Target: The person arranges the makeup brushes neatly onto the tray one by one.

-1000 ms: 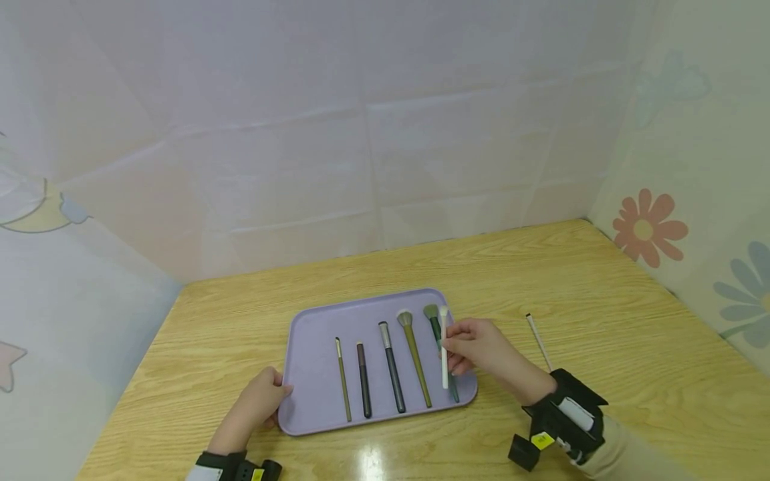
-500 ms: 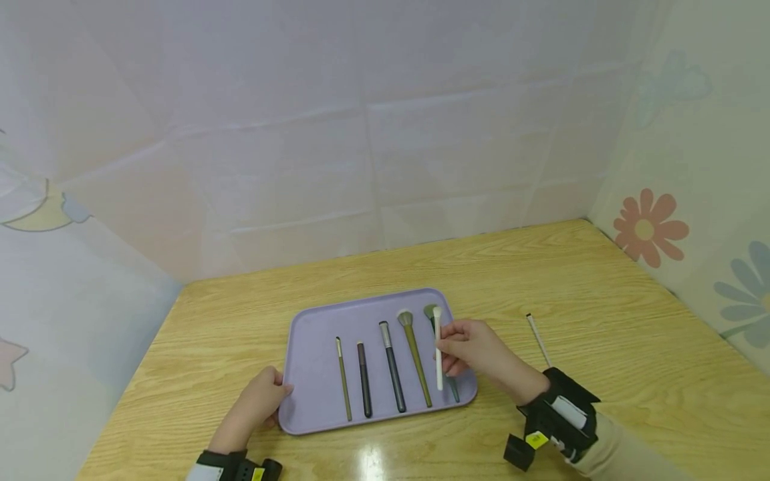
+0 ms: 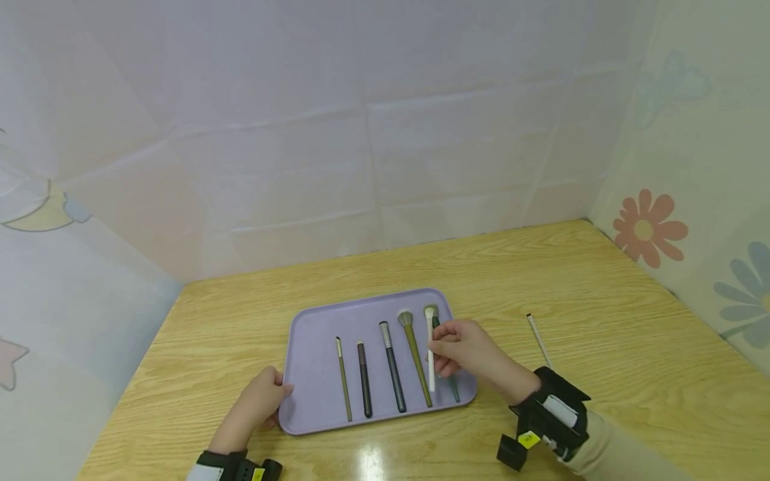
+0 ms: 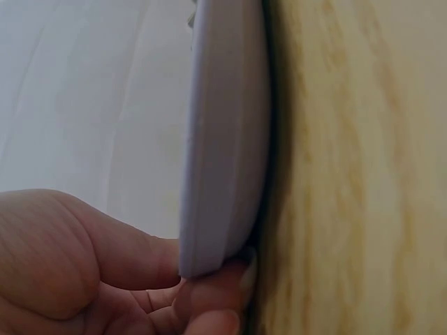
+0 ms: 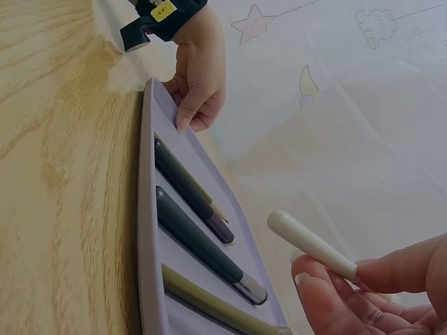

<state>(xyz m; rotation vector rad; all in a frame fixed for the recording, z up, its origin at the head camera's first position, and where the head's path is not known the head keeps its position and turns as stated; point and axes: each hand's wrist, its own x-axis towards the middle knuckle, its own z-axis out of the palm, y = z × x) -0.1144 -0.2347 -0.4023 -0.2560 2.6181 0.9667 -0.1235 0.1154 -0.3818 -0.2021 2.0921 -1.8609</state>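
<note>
A lilac tray [image 3: 313,334] lies on the wooden table and carries several makeup brushes side by side. My right hand [image 3: 466,347] pinches a white-handled brush [image 3: 430,351] a little above the tray's right part, over a dark green brush [image 3: 452,387]. The white handle's end [image 5: 307,242] pokes out past my fingertips [image 5: 318,293] in the right wrist view. My left hand [image 3: 259,401] grips the tray's near left corner [image 4: 223,209], fingers curled under the rim.
A thin white stick with a dark tip [image 3: 537,341] lies on the table right of the tray. Fabric walls close in the back and both sides. Olive [image 3: 415,354], dark grey [image 3: 392,367], brown [image 3: 363,381] and thin gold [image 3: 343,381] brushes fill the tray.
My right hand has carried the white brush leftward, from the tray's right edge to above the green brush beside the olive one. The left hand and tray have stayed put.
</note>
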